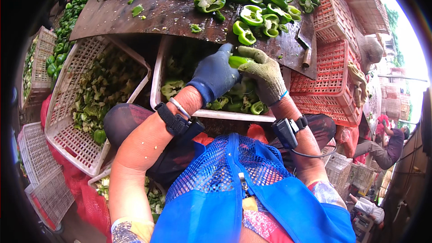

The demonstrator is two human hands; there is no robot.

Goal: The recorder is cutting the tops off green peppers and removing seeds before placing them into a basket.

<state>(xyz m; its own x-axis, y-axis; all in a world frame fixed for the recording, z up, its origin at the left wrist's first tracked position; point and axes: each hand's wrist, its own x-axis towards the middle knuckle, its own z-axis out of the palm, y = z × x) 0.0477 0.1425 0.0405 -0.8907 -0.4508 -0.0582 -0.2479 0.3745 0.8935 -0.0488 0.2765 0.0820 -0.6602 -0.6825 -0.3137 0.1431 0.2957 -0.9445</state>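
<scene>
Gloved hands met over a crate of cut peppers at a crowded work table. The right hand [265, 74], in a grubby pale glove, grasped a green pepper piece [238, 61] between thumb and fingers, above the near edge of the table [135, 23]. The left hand [217, 75], in a blue glove, came up to the piece's 9 o'clock end; whether it gripped the piece or only rested against it, one could not tell.

Beneath both hands sat the white crate [225, 114], holding more cut peppers. On the table, from the hands, halves [209, 1] lay heaped toward 12 o'clock, with pale insides showing, and a knife [307, 57] lay flat between 2 and 3. A second crate [58, 121], at 8 o'clock, held scraps [96, 92]; whole peppers [53, 67] were piled at 9. A red crate [320, 78] stood between 3 and 4. The worker's blue vest [202, 218] filled 6 o'clock, while another person [390, 147] bent over well away at 4.
</scene>
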